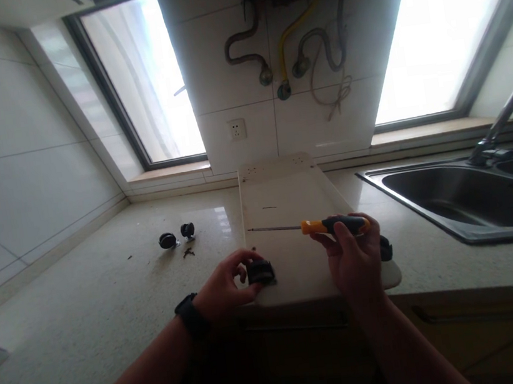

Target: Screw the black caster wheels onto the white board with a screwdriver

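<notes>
My left hand [231, 285], with a dark watch at the wrist, has its fingers curled round a black caster wheel [260, 271] at the near left corner of a pale board [293, 256]. In my right hand [353, 248] is a screwdriver [335, 225] with an orange and dark grey handle. Its long thin shaft points left above the board, with the tip clear of the caster. Another black caster [385, 248] sits at the near right corner, partly hidden behind my right hand. Small holes show at the board's far corners.
Two loose casters, one nearer [167, 240] and one farther [187, 230], lie on the counter [122, 285] to the left. Beside them is a small pile of screws [189, 252]. A steel sink [436, 193] with a faucet [491, 142] is at the right. Pipes hang on the back wall.
</notes>
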A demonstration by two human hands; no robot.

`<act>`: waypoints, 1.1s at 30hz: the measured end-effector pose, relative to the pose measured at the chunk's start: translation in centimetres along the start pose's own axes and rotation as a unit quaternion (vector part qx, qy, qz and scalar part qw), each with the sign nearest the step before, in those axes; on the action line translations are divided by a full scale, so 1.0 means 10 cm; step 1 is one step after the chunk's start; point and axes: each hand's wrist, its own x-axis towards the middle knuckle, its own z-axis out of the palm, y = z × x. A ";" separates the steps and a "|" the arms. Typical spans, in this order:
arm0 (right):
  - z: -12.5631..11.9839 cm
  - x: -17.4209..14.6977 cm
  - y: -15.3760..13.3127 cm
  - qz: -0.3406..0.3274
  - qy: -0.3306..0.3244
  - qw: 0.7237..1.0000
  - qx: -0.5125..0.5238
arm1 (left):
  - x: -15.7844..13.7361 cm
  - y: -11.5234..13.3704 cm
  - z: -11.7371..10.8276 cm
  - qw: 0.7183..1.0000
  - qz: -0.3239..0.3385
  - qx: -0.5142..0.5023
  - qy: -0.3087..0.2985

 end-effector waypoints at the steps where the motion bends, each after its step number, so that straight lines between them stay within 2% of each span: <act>1: 0.01 -0.01 -0.02 -0.018 0.001 1.000 -0.009 | 0.00 -0.04 0.01 1.000 0.005 -0.015 0.002; 5: 0.04 -0.01 -0.16 -0.098 -0.005 0.992 -0.074 | 0.03 -0.13 0.00 0.997 0.030 -0.064 -0.012; 8: 0.07 0.02 -0.33 -0.167 -0.029 0.976 -0.139 | 0.05 -0.15 -0.03 0.995 0.035 -0.090 -0.026; 11: 0.14 0.10 -0.50 -0.263 -0.095 0.943 -0.183 | 0.08 -0.18 -0.07 0.994 0.031 -0.095 -0.038; 13: 0.21 0.15 -0.58 -0.293 -0.149 0.923 -0.200 | 0.09 -0.20 -0.12 0.994 0.028 -0.100 -0.043; 17: 0.37 0.18 -0.63 -0.288 -0.250 0.900 -0.212 | 0.09 -0.27 -0.21 0.990 0.016 -0.133 -0.050; 22: 0.44 0.18 -0.52 -0.232 -0.355 0.867 -0.262 | 0.07 -0.32 -0.27 0.986 0.006 -0.155 -0.063; 33: 0.57 0.17 -0.44 -0.234 -0.419 0.823 -0.303 | 0.09 -0.31 -0.27 0.983 -0.002 -0.173 -0.062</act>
